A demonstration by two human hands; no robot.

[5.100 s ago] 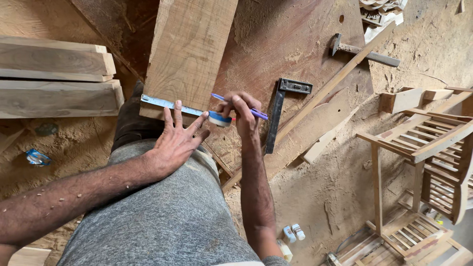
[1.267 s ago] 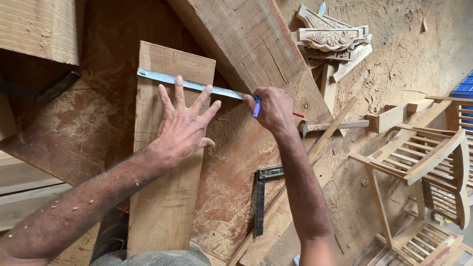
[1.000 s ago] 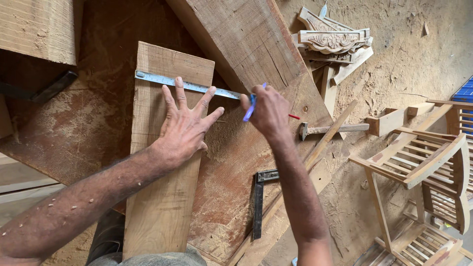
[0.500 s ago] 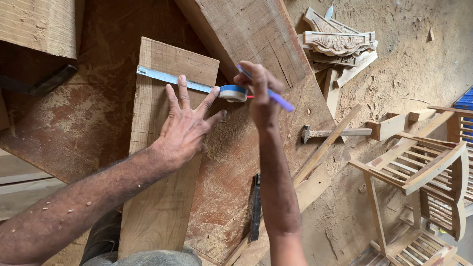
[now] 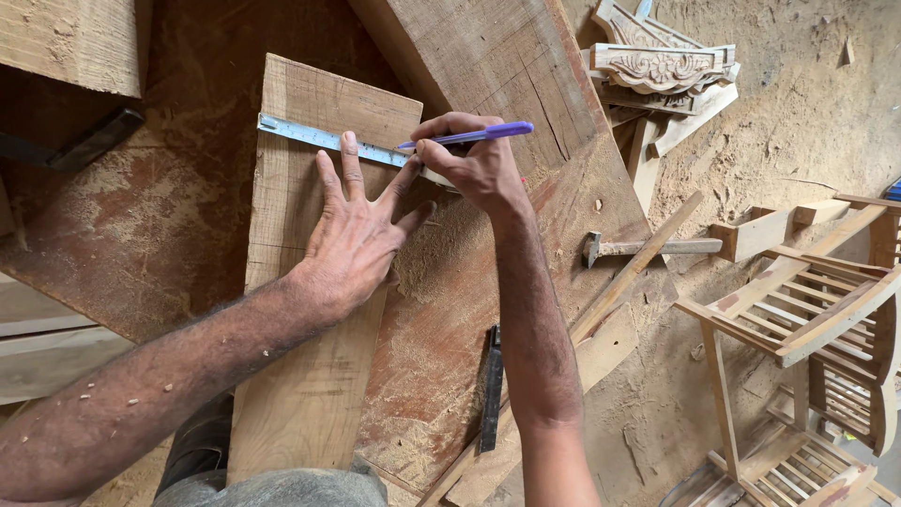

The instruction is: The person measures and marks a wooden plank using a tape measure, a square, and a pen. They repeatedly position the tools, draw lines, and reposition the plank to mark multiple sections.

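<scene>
- The left hand (image 5: 352, 239) lies flat, fingers spread, on a pale wooden board (image 5: 310, 376), pinning a metal tape blade (image 5: 324, 138) across it
- The right hand (image 5: 474, 169) pinches a purple pen (image 5: 474, 137) at the blade's right end
- A hammer (image 5: 648, 248) lies beyond on the sawdust

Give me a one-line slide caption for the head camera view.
Left hand pins a metal ruler across a wooden plank while the right hand holds a purple pen.
</scene>
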